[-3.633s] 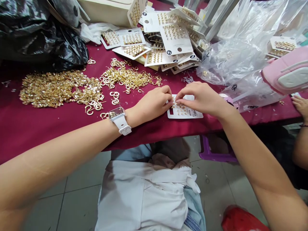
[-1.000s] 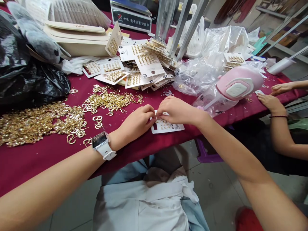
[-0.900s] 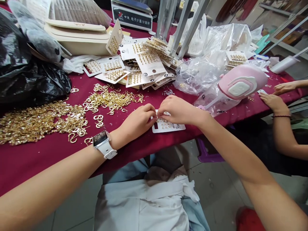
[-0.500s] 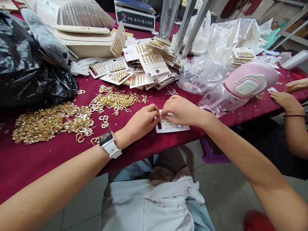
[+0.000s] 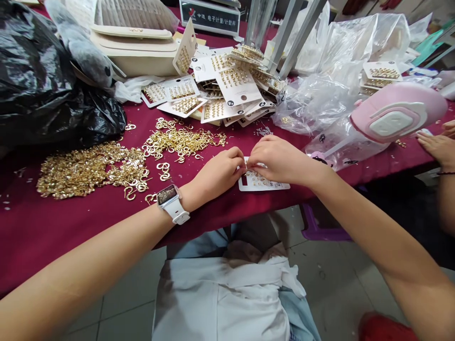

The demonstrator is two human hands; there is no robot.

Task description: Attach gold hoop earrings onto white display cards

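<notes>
Left hand (image 5: 218, 177), right hand (image 5: 280, 161): fingers (image 5: 253, 161) pinched nearly closed at white earring card (image 5: 270, 185), centre frame; anything held too small to tell.

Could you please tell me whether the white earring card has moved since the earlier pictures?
No, the card still sits right of the loose gold hooks.
</notes>
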